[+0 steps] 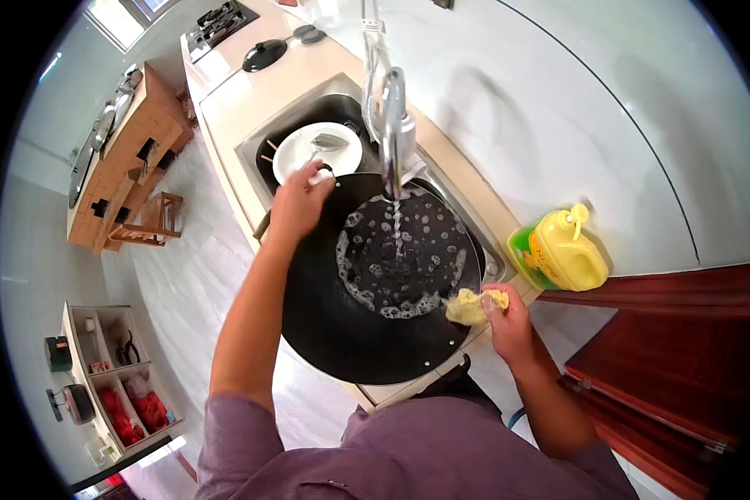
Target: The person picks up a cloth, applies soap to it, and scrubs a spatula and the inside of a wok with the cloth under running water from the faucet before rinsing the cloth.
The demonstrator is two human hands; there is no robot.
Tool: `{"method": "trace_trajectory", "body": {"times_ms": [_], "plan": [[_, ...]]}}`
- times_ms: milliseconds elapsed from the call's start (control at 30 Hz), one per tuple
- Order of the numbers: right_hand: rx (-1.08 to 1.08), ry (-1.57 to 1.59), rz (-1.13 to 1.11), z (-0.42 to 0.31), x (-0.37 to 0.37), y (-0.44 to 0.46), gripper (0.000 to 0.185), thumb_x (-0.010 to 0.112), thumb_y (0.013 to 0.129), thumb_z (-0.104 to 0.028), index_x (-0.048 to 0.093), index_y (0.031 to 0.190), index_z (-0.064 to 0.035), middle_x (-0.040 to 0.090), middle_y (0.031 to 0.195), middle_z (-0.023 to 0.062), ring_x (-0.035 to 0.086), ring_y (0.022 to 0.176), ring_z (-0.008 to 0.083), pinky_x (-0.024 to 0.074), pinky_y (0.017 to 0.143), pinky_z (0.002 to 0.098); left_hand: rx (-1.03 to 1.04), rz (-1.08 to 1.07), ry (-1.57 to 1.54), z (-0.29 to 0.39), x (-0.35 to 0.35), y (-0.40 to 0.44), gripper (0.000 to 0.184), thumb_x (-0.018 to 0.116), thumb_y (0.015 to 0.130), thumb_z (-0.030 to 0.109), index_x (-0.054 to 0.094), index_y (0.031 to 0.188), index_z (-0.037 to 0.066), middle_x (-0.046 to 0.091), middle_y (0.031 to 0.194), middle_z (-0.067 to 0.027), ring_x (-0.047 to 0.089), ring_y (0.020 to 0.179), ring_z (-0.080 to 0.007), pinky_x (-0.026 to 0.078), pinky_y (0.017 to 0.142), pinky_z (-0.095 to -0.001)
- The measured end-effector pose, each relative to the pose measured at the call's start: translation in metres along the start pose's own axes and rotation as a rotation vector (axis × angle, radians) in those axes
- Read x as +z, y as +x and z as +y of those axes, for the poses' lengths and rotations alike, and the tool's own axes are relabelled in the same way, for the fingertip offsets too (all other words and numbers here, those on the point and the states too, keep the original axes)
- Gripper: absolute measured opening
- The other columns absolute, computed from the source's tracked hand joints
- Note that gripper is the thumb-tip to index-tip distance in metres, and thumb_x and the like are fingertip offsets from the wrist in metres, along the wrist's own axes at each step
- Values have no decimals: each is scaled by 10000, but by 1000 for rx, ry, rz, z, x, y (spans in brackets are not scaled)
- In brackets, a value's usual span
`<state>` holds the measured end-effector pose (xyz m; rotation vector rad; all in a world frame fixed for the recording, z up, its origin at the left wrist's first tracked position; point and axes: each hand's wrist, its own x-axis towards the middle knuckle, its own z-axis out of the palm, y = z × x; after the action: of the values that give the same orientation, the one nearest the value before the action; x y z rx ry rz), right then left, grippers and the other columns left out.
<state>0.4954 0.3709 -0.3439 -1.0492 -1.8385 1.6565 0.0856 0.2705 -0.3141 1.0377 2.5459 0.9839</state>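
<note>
A large black wok (367,350) rests tilted over the sink, with soapy water (408,275) pooled inside. Water runs into it from the chrome faucet (393,125). My left hand (300,202) grips the wok's far handle, its fingers closed around it. In my right hand (511,323) is a crumpled yellow cloth (468,307), held at the wok's right rim. Behind the wok, a white bowl (296,152) with a metal spoon (329,142) in it sits in the other basin. The wok's near handle (465,362) points toward my body.
A yellow pump bottle (568,250) stands on the counter at the right. Farther along the counter are a black lid (265,55) and a gas stove (221,25). Dark red cabinet doors (658,375) are at the lower right. A wooden stool (154,221) stands at the left.
</note>
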Motion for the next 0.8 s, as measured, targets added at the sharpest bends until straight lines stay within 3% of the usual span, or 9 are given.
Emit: {"method": "trace_trajectory", "body": {"times_ms": [100,133,167,200,367,467,600,667,800], "plan": [[-22,7,-14,0,-7,16,173,618,1021,-56,610,1189,-14,621,982,26,565,897,77,483,802,246,48,-274,-434,60,11,-124,345,731,969,124,682,1292,12,742,1143,-128,709,1007,-203,562,905,-335],[-42,-2,-24,-1,-8,23,170,616,1020,-54,611,1185,-12,626,984,30,571,898,78,486,803,248,253,-410,-344,74,14,-156,325,764,945,131,712,1249,28,743,1123,-125,715,988,-200,568,878,-322],[-58,66,-42,13,-7,31,159,613,1017,-58,617,1169,-12,632,971,37,584,892,84,495,800,258,169,-648,-365,87,16,-185,289,770,939,127,738,1218,60,738,1095,-127,720,976,-212,573,860,-328],[-51,86,-68,17,-4,37,163,612,1016,-64,616,1171,-12,630,962,37,587,888,86,498,797,263,240,-711,-418,85,33,-211,282,777,929,122,750,1207,85,734,1069,-119,723,942,-233,577,822,-338],[-72,51,-198,30,13,65,177,629,1018,-107,615,1167,-12,636,930,43,596,866,97,509,783,287,56,-643,-498,96,83,-275,355,781,929,172,719,1269,90,742,1087,-77,721,892,-215,570,758,-336],[-58,7,-278,38,20,74,174,638,1017,-112,618,1161,-17,645,929,51,603,862,103,510,786,292,-92,-744,-462,110,94,-283,405,768,930,244,693,1311,130,725,1127,-85,723,968,-264,576,819,-361],[-90,-35,-350,39,22,74,170,641,997,-110,641,1143,-22,662,956,40,606,879,93,514,800,282,66,-585,-208,126,116,-301,400,715,957,317,679,1303,119,730,1109,-102,717,987,-329,571,838,-430],[-133,-75,-357,40,19,71,180,647,988,-132,648,1131,-22,670,961,50,611,883,97,516,807,287,24,-574,-125,132,126,-308,401,686,970,351,674,1303,129,729,1085,-116,714,986,-346,569,830,-454],[-185,-115,-364,41,5,60,212,656,978,-141,629,1144,-11,710,948,168,704,869,265,542,786,375,81,-581,141,134,137,-317,368,636,992,404,705,1201,108,728,998,-140,724,916,-357,575,769,-469]]}}
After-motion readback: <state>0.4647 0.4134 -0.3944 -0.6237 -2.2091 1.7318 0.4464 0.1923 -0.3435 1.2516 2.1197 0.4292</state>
